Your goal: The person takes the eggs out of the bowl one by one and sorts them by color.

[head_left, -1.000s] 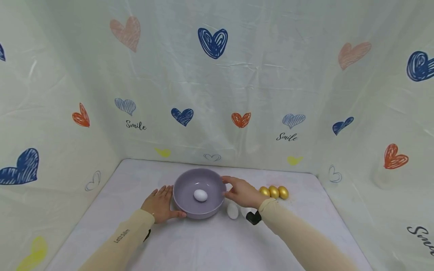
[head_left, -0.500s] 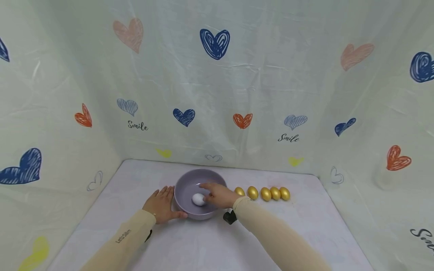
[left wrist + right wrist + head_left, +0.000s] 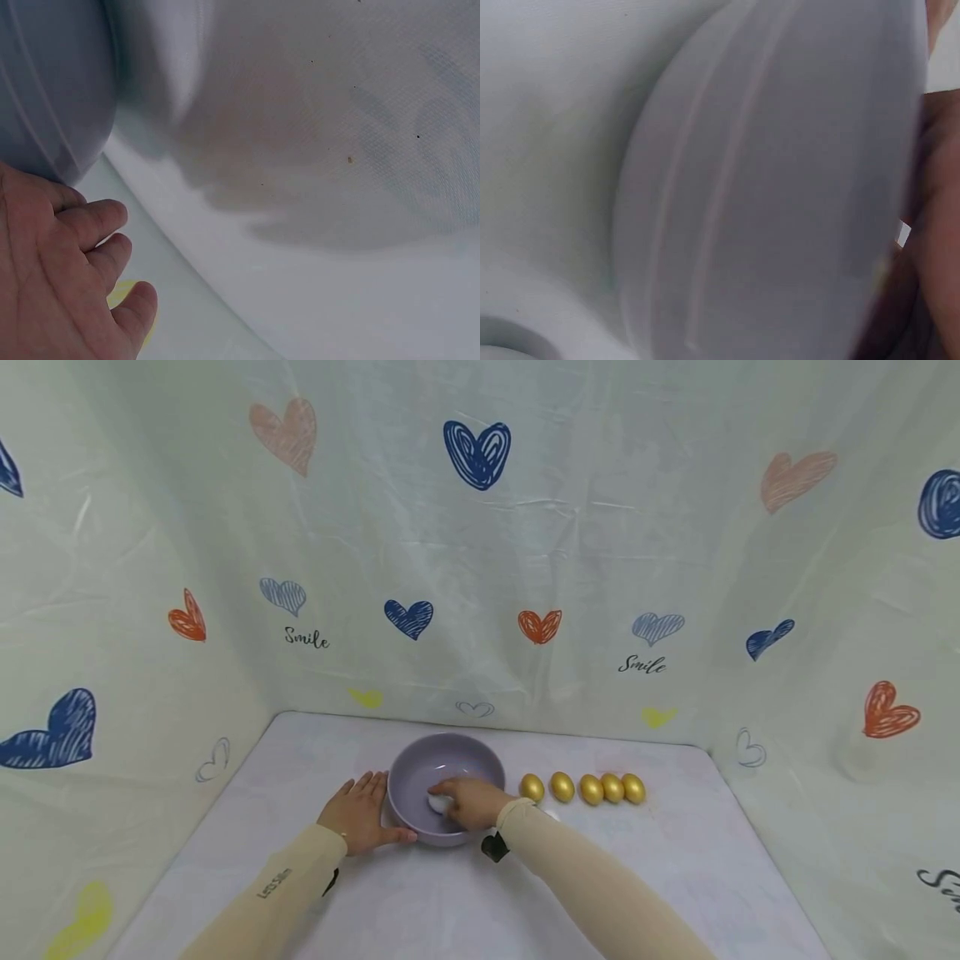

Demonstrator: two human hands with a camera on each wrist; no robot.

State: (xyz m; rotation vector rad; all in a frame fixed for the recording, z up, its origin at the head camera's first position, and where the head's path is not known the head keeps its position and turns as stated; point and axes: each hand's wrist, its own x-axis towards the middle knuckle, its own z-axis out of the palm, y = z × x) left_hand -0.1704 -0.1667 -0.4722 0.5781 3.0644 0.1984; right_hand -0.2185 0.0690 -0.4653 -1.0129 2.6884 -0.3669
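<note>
A lilac bowl (image 3: 420, 762) stands on the white table near the middle. My left hand (image 3: 360, 814) lies flat on the table against the bowl's left side, fingers straight, thumb along its near base. In the left wrist view the left hand (image 3: 60, 285) sits beside the bowl's outer wall (image 3: 52, 82). My right hand (image 3: 471, 802) reaches over the near rim into the bowl, and its curled fingers close round a white egg (image 3: 435, 804), mostly hidden under them. The right wrist view shows the bowl's wall (image 3: 780, 187) close up and blurred.
Several gold eggs (image 3: 591, 790) lie in a row right of the bowl. A pale white thing (image 3: 552, 815) peeks out beside my right sleeve. Heart-printed sheets wall the table on the left, back and right.
My right hand left the bowl's right rim, went into the bowl and closed over the white egg. More gold eggs show now. The left hand stayed put.
</note>
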